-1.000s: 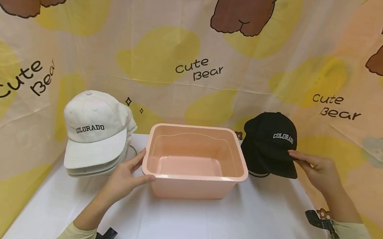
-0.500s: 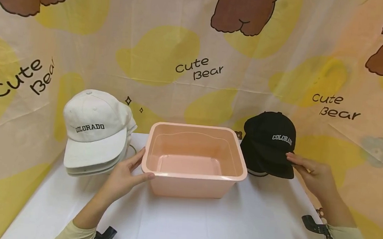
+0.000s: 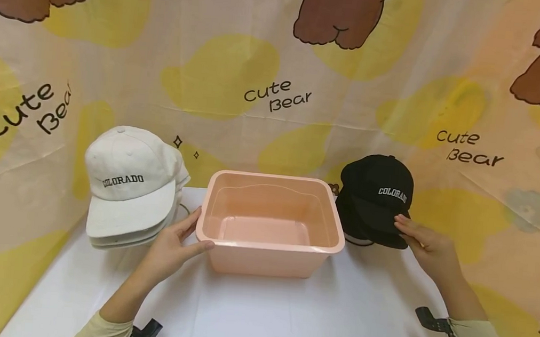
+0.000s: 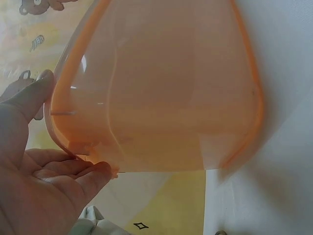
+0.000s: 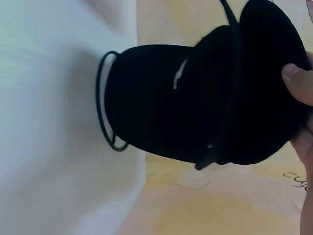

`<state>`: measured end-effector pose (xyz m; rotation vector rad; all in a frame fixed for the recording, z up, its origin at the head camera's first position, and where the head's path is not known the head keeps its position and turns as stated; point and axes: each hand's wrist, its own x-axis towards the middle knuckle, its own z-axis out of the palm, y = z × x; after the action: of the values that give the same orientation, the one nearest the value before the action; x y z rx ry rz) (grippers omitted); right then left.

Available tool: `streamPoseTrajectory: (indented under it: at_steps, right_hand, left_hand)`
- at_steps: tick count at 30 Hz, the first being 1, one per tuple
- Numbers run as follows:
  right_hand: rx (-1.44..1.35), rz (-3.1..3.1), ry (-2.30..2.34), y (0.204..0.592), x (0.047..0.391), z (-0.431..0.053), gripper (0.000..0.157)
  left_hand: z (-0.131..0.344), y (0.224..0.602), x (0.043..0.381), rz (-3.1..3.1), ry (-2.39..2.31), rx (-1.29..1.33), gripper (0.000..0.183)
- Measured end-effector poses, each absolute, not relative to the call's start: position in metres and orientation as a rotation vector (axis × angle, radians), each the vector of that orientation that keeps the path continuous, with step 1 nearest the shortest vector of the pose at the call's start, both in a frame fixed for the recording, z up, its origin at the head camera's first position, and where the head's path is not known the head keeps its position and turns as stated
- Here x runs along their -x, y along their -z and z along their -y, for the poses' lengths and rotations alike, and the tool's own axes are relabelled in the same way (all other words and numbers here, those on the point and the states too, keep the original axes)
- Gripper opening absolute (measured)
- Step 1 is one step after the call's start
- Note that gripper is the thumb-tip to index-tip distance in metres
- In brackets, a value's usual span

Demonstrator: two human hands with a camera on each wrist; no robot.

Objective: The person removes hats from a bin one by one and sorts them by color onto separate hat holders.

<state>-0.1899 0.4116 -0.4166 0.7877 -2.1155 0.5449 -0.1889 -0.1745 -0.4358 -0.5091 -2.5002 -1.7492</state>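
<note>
My left hand (image 3: 166, 253) holds a pink plastic basin (image 3: 261, 263) at its near left corner, thumb on the front rim and fingers along the left side. The left wrist view shows the thumb and curled fingers on either side of that corner of the basin (image 4: 171, 98). My right hand (image 3: 428, 252) pinches the brim of a black baseball cap (image 3: 379, 183) lettered COLORADO, right of the basin. In the right wrist view the thumb lies on the brim of this cap (image 5: 274, 93). More black cap fabric shows under it, above a round wire base (image 5: 100, 98).
Several white baseball caps (image 3: 130, 167) are stacked left of the basin, the top one lettered COLORADO. White cloth (image 3: 257, 317) covers the table. A printed bear curtain (image 3: 233, 144) hangs behind and at both sides.
My right hand has shifted slightly left and down with the black cap's brim, which turns a little toward the basin. My left hand keeps its hold on the basin; the head view drifts slightly.
</note>
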Motion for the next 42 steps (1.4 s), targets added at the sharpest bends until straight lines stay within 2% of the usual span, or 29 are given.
streamPoseTrajectory:
  at_steps: [1,2,5,7,9,12,14,16,18,35,42]
  right_hand:
    - [-0.788,2.11,-0.524,0.419,0.19,-0.412,0.02]
    - [-0.783,2.101,-0.503,0.421,0.189,-0.412,0.022]
    - [-0.787,2.081,-0.514,0.422,0.188,-0.412,0.044]
    - [-0.796,2.086,-0.531,0.421,0.186,-0.411,0.046]
    - [-0.802,2.108,-0.537,0.418,0.183,-0.409,0.045]
    - [-0.794,2.162,-0.532,0.413,0.178,-0.405,0.03]
    - [-0.776,2.209,-0.527,0.41,0.174,-0.404,0.038]
    - [-0.752,2.251,-0.509,0.407,0.17,-0.402,0.055]
    - [-0.724,2.29,-0.492,0.404,0.169,-0.4,0.059]
    - [-0.647,2.338,-0.422,0.401,0.166,-0.387,0.054]
    - [-0.668,2.317,-0.42,0.395,0.164,-0.38,0.057]
  left_hand:
    - [0.174,0.436,0.189,2.506,1.742,0.507,0.097]
    - [0.174,0.437,0.188,2.507,1.742,0.507,0.097]
    - [0.172,0.436,0.186,2.512,1.723,0.512,0.097]
    - [0.172,0.435,0.186,2.507,1.705,0.515,0.097]
    - [0.172,0.435,0.185,2.501,1.686,0.519,0.097]
    - [0.173,0.434,0.183,2.504,1.664,0.522,0.096]
    - [0.173,0.434,0.182,2.507,1.633,0.519,0.096]
    - [0.172,0.433,0.181,2.504,1.582,0.52,0.095]
    - [0.171,0.432,0.181,2.496,1.512,0.523,0.094]
    - [0.176,0.419,0.175,2.518,1.219,0.547,0.084]
    - [0.178,0.409,0.173,2.581,1.18,0.602,0.078]
